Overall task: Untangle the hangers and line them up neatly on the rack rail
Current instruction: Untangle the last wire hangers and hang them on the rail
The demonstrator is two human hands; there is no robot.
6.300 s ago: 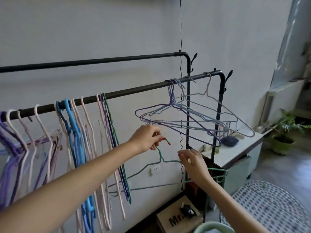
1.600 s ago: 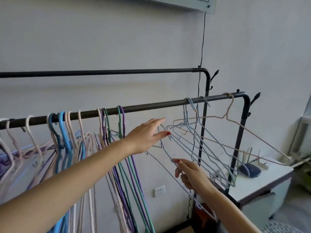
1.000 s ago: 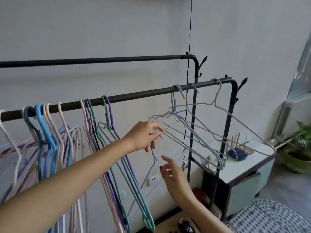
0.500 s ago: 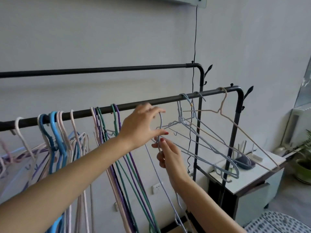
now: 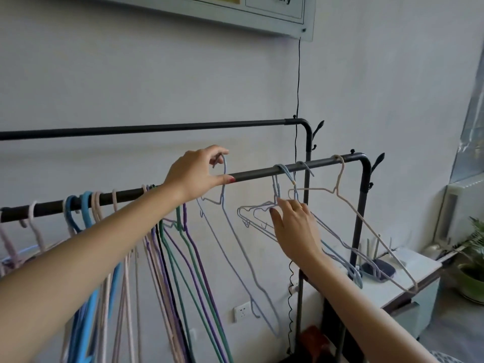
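Observation:
A dark rack rail (image 5: 264, 173) runs from lower left up to the right. My left hand (image 5: 195, 175) pinches the hook of a pale blue wire hanger (image 5: 237, 239) at the rail, its body dangling below. My right hand (image 5: 293, 226) reaches into a tangled bunch of pale blue hangers (image 5: 258, 214) that hangs from the rail further right, fingers touching their wires. A beige hanger (image 5: 351, 208) hangs alone near the rail's right end. Green, purple, pink and blue hangers (image 5: 180, 247) hang side by side on the left.
A second, higher rail (image 5: 157, 128) runs behind. A black cable (image 5: 297, 100) drops down the wall from a board. A white cabinet (image 5: 416, 273) with a dark blue object stands at the right, a potted plant (image 5: 474, 268) beyond it. A wall socket (image 5: 242, 311) sits low.
My left hand has lifted the pale blue hanger's hook up to the rail. My right hand let go of that hanger and moved right, up to the tangled bunch.

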